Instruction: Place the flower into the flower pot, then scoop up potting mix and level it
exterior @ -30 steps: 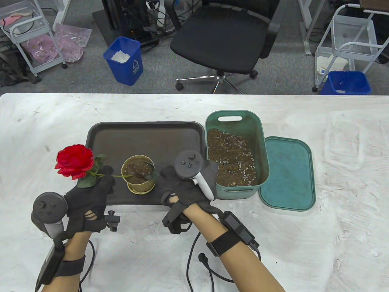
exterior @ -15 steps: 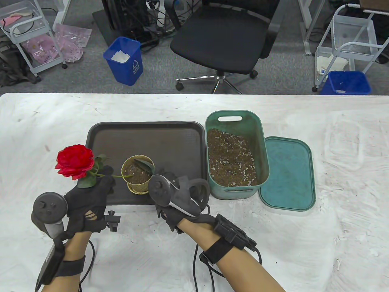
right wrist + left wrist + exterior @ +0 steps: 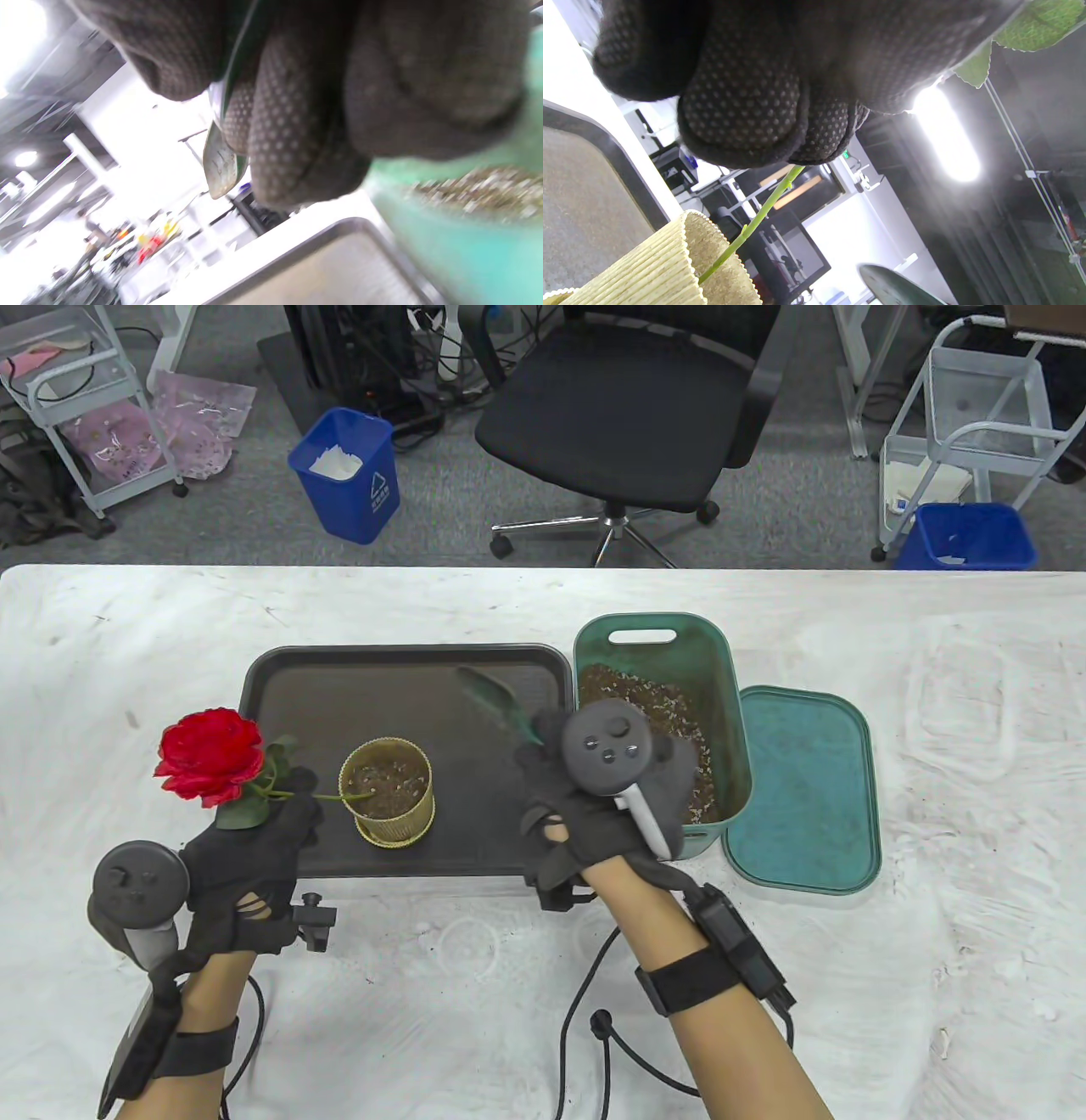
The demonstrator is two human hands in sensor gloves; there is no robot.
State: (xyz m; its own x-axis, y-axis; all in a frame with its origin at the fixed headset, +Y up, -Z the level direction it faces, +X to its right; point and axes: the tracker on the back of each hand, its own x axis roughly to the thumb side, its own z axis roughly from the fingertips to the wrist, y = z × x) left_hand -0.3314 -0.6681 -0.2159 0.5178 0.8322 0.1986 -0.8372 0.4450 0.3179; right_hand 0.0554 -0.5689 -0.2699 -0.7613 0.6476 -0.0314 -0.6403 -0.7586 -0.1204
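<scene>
At lower left of the table view, the left hand (image 3: 242, 857) in its black glove has its grip clamped on the green stem of the red artificial rose (image 3: 208, 755). The bloom sits left of the hand, beyond the tray's left edge, while the stem runs right and dips into the small ribbed gold flower pot (image 3: 388, 791). The left wrist view shows the stem (image 3: 751, 224) passing from the curled fingers (image 3: 742, 106) over the pot's scalloped rim. The pot, partly filled with potting mix, stands on the dark rectangular plastic tray (image 3: 407, 687), toward its lower edge. At centre, the right hand (image 3: 607, 802) grips a dark green scoop (image 3: 496, 702), its blade pointing to the upper left over the tray. Just right of the tray stands the teal plastic tub of brown potting mix (image 3: 662, 729), with its teal lid (image 3: 802, 789) lying flat on the white-covered table (image 3: 933, 687) beside it.
</scene>
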